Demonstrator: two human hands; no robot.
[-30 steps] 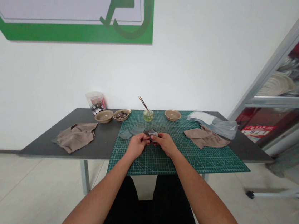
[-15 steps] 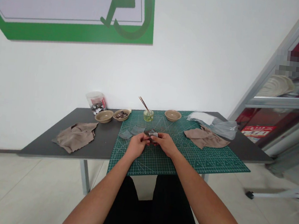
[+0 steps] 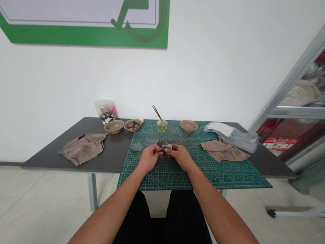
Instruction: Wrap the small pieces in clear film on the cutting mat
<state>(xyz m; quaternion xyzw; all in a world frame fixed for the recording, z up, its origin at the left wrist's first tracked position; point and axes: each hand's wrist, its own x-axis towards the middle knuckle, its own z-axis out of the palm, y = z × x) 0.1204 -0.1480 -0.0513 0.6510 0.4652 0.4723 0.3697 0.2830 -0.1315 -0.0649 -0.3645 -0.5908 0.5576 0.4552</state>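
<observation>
My left hand (image 3: 150, 156) and my right hand (image 3: 181, 156) meet over the green cutting mat (image 3: 170, 179). Between their fingertips both pinch a small dark grey piece (image 3: 166, 146) with a lighter patch; it looks like cloth, but its exact kind is too small to make out. Grey-blue scraps (image 3: 144, 144) lie flat on the mat just beyond my left hand. Farther back stands a small glass jar (image 3: 162, 126) of yellowish liquid with thin sticks leaning out of it.
A brown cloth (image 3: 83, 148) lies left on the dark table (image 3: 111, 159), another brown cloth (image 3: 224, 149) right beside a clear plastic bag (image 3: 237, 136). Along the back are a tan bowl (image 3: 114, 126), a bowl of dark pieces (image 3: 133, 125), another tan bowl (image 3: 188, 125) and a plastic tub (image 3: 105, 110).
The view has shifted very slightly. Both hands keep their grip on the small grey piece, with hardly any movement of the fingers.
</observation>
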